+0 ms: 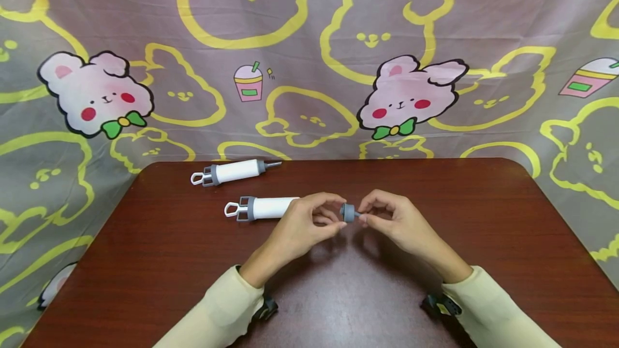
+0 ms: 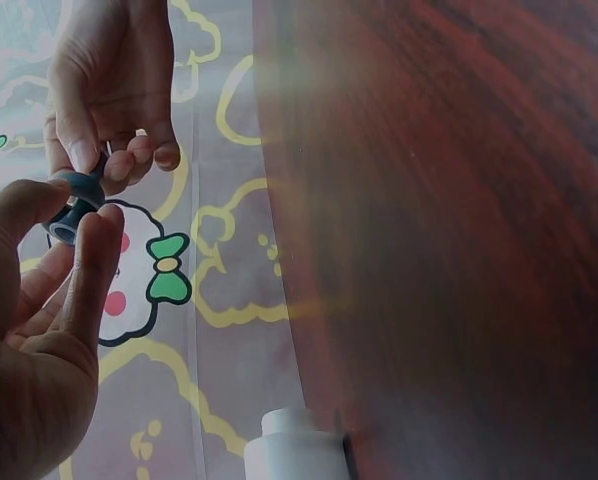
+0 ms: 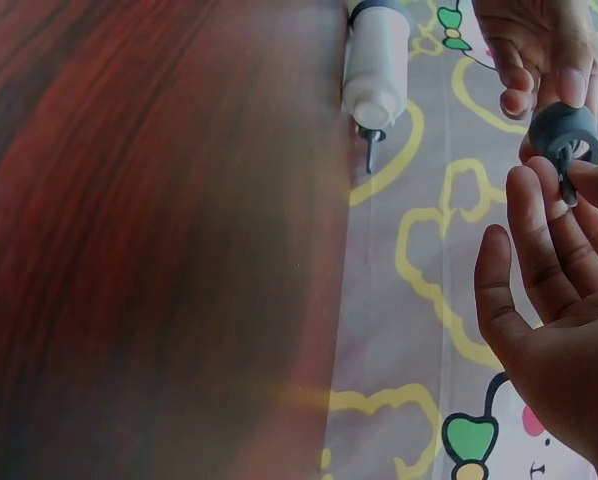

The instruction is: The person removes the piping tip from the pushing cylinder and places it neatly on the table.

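Hands meet over the middle of the table [image 1: 435,283], and between them you hold a small grey cap [image 1: 347,212] with a thin nozzle sticking out toward your right. Your left hand [image 1: 304,224] pinches the cap's round body between thumb and fingertips; in the left wrist view the cap [image 2: 74,205] sits between your thumb above and a finger below. Your right hand [image 1: 394,219] pinches the nozzle end with thumb and forefinger, the other fingers loosely curled behind. In the right wrist view the cap [image 3: 567,135] shows its open ring side, with your right fingertips [image 3: 539,200] just below it and the left hand [image 3: 539,50] above. So both hands are clamped on the same cap, held just above the tabletop.

Just left of your left hand lies a white syringe [image 1: 263,208] on its side, grey collar and white ring handle pointing left; its near end is hidden behind your left hand. The left wrist view catches its white end [image 2: 294,445] at the bottom edge.

Farther back, near the table's far edge, a second syringe [image 1: 234,171] lies on its side, well apart from your hands, with its grey cap and metal tip fitted and pointing right. In the right wrist view it [image 3: 377,65] appears at the top.

Behind the table hangs a cloth [image 1: 309,58] printed with yellow outlines and pink bears.
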The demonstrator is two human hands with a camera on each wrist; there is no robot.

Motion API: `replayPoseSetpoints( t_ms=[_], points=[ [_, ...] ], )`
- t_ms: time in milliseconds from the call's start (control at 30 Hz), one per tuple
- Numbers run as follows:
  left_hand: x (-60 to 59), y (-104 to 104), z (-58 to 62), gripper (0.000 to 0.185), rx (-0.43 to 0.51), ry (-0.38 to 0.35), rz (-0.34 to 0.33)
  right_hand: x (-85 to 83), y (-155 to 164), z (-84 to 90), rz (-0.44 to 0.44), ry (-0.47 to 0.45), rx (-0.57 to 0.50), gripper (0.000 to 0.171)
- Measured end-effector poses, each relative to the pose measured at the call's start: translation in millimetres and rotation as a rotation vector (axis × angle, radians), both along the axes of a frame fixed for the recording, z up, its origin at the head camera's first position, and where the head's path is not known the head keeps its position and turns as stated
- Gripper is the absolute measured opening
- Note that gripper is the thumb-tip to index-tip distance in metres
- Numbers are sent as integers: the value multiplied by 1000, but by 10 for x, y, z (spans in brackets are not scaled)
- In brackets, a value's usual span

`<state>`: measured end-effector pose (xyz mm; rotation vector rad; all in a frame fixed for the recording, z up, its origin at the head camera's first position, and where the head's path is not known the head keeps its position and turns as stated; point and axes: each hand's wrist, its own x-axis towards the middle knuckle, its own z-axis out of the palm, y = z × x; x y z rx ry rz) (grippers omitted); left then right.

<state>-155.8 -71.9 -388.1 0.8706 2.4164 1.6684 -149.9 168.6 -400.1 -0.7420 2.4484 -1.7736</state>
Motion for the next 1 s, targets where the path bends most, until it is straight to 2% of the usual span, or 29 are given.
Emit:
replayPoseSetpoints(
  t_ms=[233,400,1000],
  points=[
    [-7,8,10,36,-11,-27,7,1,-9,9,-8,-16,13,8],
    [-3,23,11,36,7,-28,-8,-7,-25,24,6,-8,18,1],
    [13,49,41,34,11,-100,8,-2,-75,29,-6,-34,-7,9]
  ],
)
